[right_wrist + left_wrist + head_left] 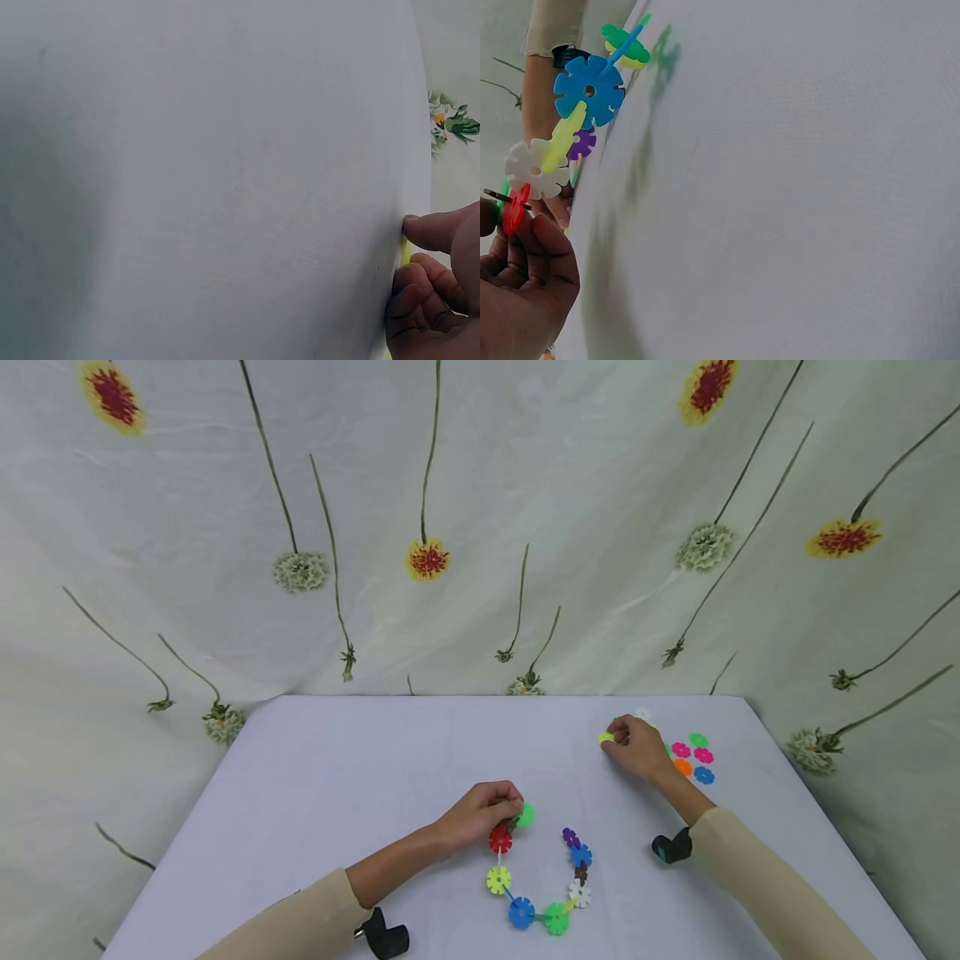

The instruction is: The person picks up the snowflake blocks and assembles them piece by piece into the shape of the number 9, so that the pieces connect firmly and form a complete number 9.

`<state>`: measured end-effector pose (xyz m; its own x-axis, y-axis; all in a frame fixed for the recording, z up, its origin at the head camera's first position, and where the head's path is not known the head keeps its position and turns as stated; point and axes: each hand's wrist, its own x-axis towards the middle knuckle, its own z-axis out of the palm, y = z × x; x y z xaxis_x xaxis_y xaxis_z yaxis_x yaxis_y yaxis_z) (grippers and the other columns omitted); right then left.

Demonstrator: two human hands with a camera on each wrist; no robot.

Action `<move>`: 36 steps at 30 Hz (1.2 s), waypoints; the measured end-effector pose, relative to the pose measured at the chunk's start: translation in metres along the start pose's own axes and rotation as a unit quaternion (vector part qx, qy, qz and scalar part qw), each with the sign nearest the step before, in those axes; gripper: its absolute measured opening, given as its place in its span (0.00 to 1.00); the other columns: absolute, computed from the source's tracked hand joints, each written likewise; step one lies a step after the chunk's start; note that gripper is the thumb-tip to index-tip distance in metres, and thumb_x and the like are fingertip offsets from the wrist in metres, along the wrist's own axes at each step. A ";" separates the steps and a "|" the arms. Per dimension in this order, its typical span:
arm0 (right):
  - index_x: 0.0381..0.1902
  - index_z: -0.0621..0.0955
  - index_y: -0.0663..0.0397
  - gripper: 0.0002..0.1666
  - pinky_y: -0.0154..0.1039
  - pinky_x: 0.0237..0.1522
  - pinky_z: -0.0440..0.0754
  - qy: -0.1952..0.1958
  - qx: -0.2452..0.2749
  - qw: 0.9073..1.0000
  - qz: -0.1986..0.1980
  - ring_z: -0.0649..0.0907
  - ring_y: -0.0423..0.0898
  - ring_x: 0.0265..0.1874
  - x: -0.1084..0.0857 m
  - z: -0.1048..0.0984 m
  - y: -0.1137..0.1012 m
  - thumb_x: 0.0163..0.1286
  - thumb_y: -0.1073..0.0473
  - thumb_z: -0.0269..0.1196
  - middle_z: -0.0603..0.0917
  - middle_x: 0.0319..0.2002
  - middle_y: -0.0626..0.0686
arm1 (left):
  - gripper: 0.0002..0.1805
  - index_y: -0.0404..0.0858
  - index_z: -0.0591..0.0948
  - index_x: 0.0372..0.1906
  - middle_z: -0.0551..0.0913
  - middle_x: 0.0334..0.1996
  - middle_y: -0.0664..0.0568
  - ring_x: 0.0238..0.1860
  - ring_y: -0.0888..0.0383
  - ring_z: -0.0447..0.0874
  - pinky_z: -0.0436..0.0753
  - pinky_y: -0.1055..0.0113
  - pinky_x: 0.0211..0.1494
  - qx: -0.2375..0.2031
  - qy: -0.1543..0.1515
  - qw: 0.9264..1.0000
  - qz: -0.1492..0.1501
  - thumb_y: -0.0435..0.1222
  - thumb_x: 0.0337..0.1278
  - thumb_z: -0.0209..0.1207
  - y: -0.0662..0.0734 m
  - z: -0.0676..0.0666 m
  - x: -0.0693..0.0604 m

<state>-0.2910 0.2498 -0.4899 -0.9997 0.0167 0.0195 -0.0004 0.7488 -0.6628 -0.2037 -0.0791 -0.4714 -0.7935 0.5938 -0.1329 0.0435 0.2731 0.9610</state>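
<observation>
My left hand (483, 814) pinches one end of a curved chain of flower-shaped interlocking discs. At its fingers are a green disc (526, 815) and a red disc (500, 839). The chain bends through a yellow disc (498, 880), a blue disc (522, 912), a green disc and a white disc (580, 893) to a small purple disc (570, 837). In the left wrist view, a white disc (534, 171) and a blue disc (589, 91) stand near the left fingers. At the far right, my right hand (639, 747) pinches a yellow interlocking disc (607, 737) by the table surface; fingers partly hide it.
Loose discs lie beside the right hand, among them a pink one (703, 755), an orange one (682, 767) and a blue one (703, 775). The white table (360, 760) meets a flower-printed cloth (480, 485) at its back edge.
</observation>
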 end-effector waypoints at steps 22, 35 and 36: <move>0.55 0.78 0.58 0.13 0.55 0.60 0.87 0.009 0.037 0.998 -0.050 0.86 0.55 0.48 -0.018 0.004 -0.002 0.76 0.65 0.64 0.87 0.49 0.62 | 0.11 0.32 0.80 0.48 0.79 0.34 0.50 0.35 0.59 0.76 0.77 0.73 0.41 0.006 0.009 1.000 -0.004 0.37 0.81 0.54 0.002 0.004 0.003; 0.51 0.83 0.57 0.12 0.27 0.40 0.85 -0.044 0.103 0.992 -0.052 0.86 0.45 0.37 -0.048 0.005 -0.027 0.73 0.61 0.71 0.88 0.43 0.57 | 0.11 0.31 0.80 0.47 0.76 0.31 0.53 0.32 0.60 0.74 0.77 0.73 0.39 0.001 0.000 1.000 -0.003 0.37 0.81 0.54 0.001 0.005 0.004; 0.51 0.83 0.57 0.12 0.27 0.39 0.85 -0.049 0.109 0.992 -0.052 0.87 0.45 0.37 -0.050 0.005 -0.028 0.73 0.61 0.71 0.88 0.43 0.57 | 0.11 0.31 0.80 0.47 0.76 0.31 0.53 0.32 0.60 0.74 0.77 0.73 0.39 0.001 0.001 1.000 -0.003 0.37 0.81 0.54 0.001 0.005 0.004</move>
<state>-0.2410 0.2243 -0.4761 -0.9916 -0.1257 0.0306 -0.0988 0.5827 -0.8067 -0.2034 -0.0724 -0.4723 -0.7947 0.5911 -0.1377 0.0406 0.2782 0.9597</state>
